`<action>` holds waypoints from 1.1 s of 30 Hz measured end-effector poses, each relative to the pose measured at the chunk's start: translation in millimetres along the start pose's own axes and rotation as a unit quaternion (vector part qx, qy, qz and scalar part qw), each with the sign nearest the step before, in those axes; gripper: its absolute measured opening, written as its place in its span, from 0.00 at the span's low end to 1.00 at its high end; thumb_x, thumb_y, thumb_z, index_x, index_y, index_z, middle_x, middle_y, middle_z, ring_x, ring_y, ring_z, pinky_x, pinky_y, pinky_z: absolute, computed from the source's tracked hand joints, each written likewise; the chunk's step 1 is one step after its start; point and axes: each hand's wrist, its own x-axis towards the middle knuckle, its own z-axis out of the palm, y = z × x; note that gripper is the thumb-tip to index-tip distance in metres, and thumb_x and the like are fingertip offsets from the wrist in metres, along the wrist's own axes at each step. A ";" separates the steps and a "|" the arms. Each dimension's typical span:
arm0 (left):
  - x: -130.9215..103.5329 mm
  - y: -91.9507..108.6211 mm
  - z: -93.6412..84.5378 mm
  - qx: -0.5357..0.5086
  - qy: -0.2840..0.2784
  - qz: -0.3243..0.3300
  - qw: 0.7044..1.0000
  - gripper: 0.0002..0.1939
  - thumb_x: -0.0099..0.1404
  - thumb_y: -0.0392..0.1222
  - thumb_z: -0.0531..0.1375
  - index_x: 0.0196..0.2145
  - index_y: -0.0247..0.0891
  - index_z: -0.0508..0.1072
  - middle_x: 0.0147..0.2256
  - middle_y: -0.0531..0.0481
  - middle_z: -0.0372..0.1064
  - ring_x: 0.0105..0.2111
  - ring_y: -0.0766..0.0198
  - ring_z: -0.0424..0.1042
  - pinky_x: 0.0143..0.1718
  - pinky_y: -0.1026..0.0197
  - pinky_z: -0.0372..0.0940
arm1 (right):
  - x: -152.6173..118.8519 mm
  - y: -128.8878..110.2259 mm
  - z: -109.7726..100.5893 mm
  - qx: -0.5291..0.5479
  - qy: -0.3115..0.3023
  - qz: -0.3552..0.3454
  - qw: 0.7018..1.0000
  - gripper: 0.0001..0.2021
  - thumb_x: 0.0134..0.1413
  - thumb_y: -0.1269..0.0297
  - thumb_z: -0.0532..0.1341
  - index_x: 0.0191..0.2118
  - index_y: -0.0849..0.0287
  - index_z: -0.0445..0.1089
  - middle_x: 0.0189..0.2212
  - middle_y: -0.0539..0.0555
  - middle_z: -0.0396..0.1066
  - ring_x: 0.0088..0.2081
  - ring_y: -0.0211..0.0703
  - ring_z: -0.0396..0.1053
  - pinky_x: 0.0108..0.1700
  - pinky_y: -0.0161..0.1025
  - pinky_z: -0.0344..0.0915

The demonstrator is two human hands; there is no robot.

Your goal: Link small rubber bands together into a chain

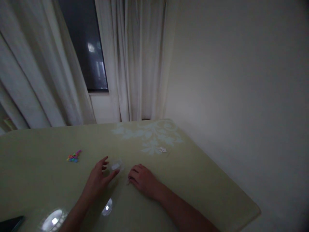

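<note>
1. Nearest me, a shiny round dish (53, 220) sits at the left of the table (43, 187).
2. My left hand (99, 175) is the nearer one — thumb and fingers spread apart around the clear packet (116, 166), right of my palm; its long axis is unclear.
3. My right hand (143, 180) curls across a gap, a whitish scrap (128, 182) at its fingertips — gripped or not, I can't tell.

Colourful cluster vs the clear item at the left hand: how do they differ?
The colourful cluster is many-hued; the clear item is see-through with a whitish patch.
The cluster lies untouched; the clear item sits between thumb and fingers of the left hand.
Shared: in the picture, both are left of the right hand.
</note>
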 end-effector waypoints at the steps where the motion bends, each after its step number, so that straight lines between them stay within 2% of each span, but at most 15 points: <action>1: 1.6 -5.1 -2.7 -0.003 -0.021 -0.005 1.000 0.48 0.54 0.68 0.65 0.62 0.32 0.66 0.51 0.34 0.74 0.48 0.41 0.77 0.46 0.43 0.75 | -0.5 0.3 -0.3 -0.003 -0.002 0.005 1.000 0.10 0.74 0.62 0.58 0.48 0.59 0.75 0.47 0.57 0.75 0.49 0.46 0.69 0.57 0.41 0.63; 3: 4.0 -12.7 -9.9 0.002 -0.071 -0.005 0.997 0.45 0.55 0.66 0.65 0.62 0.34 0.67 0.53 0.34 0.75 0.51 0.41 0.76 0.49 0.43 0.74 | -3.8 0.2 -6.0 0.002 -0.003 0.012 1.000 0.09 0.73 0.63 0.58 0.50 0.59 0.75 0.47 0.57 0.75 0.49 0.47 0.69 0.56 0.41 0.63; 5: 4.7 -13.3 -17.7 0.023 -0.089 0.013 0.996 0.41 0.55 0.63 0.66 0.59 0.35 0.70 0.55 0.34 0.75 0.52 0.40 0.76 0.52 0.41 0.72 | -10.0 0.9 -18.7 0.031 0.001 0.018 0.999 0.11 0.72 0.62 0.60 0.55 0.57 0.73 0.50 0.57 0.74 0.51 0.48 0.69 0.58 0.42 0.63; 7: 2.0 -4.7 -22.1 0.058 -0.059 0.051 0.995 0.38 0.54 0.60 0.67 0.58 0.37 0.72 0.55 0.35 0.75 0.53 0.38 0.75 0.54 0.39 0.69 | -18.0 4.6 -35.3 0.075 0.007 0.045 0.996 0.15 0.70 0.61 0.63 0.58 0.56 0.72 0.52 0.57 0.73 0.54 0.48 0.68 0.59 0.42 0.62; 9: -5.9 11.1 -19.2 0.083 -0.027 0.094 0.992 0.30 0.57 0.59 0.66 0.53 0.41 0.76 0.54 0.39 0.75 0.52 0.40 0.74 0.55 0.39 0.68 | -25.9 12.3 -49.7 0.108 0.007 0.089 0.990 0.23 0.62 0.56 0.70 0.60 0.56 0.71 0.55 0.58 0.71 0.58 0.51 0.66 0.62 0.44 0.61; 11: -19.3 28.5 -7.4 0.054 -0.089 0.109 0.989 0.20 0.64 0.58 0.62 0.47 0.44 0.79 0.48 0.42 0.77 0.45 0.48 0.77 0.48 0.47 0.72 | -31.9 21.9 -57.2 0.127 0.006 0.136 0.983 0.33 0.51 0.54 0.76 0.61 0.56 0.70 0.56 0.59 0.69 0.59 0.54 0.66 0.62 0.44 0.61; 13: -35.2 42.3 10.8 0.042 -0.172 0.108 0.978 0.18 0.66 0.52 0.61 0.50 0.45 0.78 0.47 0.43 0.77 0.40 0.52 0.78 0.45 0.51 0.73 | -34.3 29.6 -57.0 0.144 -0.011 0.158 0.977 0.36 0.47 0.55 0.78 0.61 0.55 0.70 0.55 0.58 0.69 0.56 0.53 0.68 0.59 0.43 0.63; 16: -53.7 54.9 37.9 0.051 -0.171 0.124 0.976 0.26 0.60 0.44 0.66 0.56 0.41 0.76 0.53 0.38 0.74 0.52 0.46 0.75 0.55 0.47 0.69 | -30.7 30.7 -48.7 0.163 -0.037 0.156 0.973 0.28 0.49 0.61 0.77 0.56 0.56 0.74 0.51 0.57 0.70 0.50 0.49 0.71 0.53 0.39 0.66; 19: -57.3 64.4 51.7 0.017 -0.181 0.121 0.976 0.26 0.62 0.43 0.64 0.58 0.39 0.75 0.52 0.38 0.74 0.51 0.48 0.75 0.55 0.49 0.69 | -22.2 20.8 -40.4 0.163 -0.037 0.152 0.974 0.17 0.55 0.67 0.73 0.51 0.57 0.77 0.45 0.55 0.72 0.45 0.45 0.71 0.48 0.36 0.65; 23: -48.5 72.7 52.2 -0.015 -0.188 0.101 0.977 0.19 0.62 0.43 0.64 0.51 0.39 0.79 0.46 0.40 0.76 0.45 0.49 0.76 0.50 0.51 0.71 | -12.4 8.4 -30.1 0.139 -0.022 0.159 0.977 0.09 0.60 0.73 0.67 0.47 0.60 0.78 0.42 0.55 0.73 0.42 0.43 0.72 0.45 0.34 0.64; 27: -42.4 69.4 49.9 -0.031 -0.163 0.103 0.981 0.14 0.66 0.43 0.60 0.45 0.40 0.82 0.42 0.42 0.79 0.42 0.50 0.78 0.47 0.51 0.71 | -7.0 5.9 -17.4 0.098 0.000 0.155 0.983 0.06 0.64 0.73 0.64 0.43 0.61 0.78 0.42 0.56 0.74 0.44 0.44 0.72 0.46 0.35 0.64; 33: -41.2 63.0 47.7 -0.054 -0.142 0.082 0.985 0.16 0.68 0.46 0.57 0.44 0.40 0.82 0.41 0.43 0.82 0.42 0.49 0.79 0.46 0.51 0.72 | -6.5 6.6 -17.4 0.138 0.031 0.164 0.976 0.08 0.67 0.72 0.62 0.45 0.59 0.79 0.42 0.56 0.79 0.46 0.45 0.75 0.50 0.37 0.66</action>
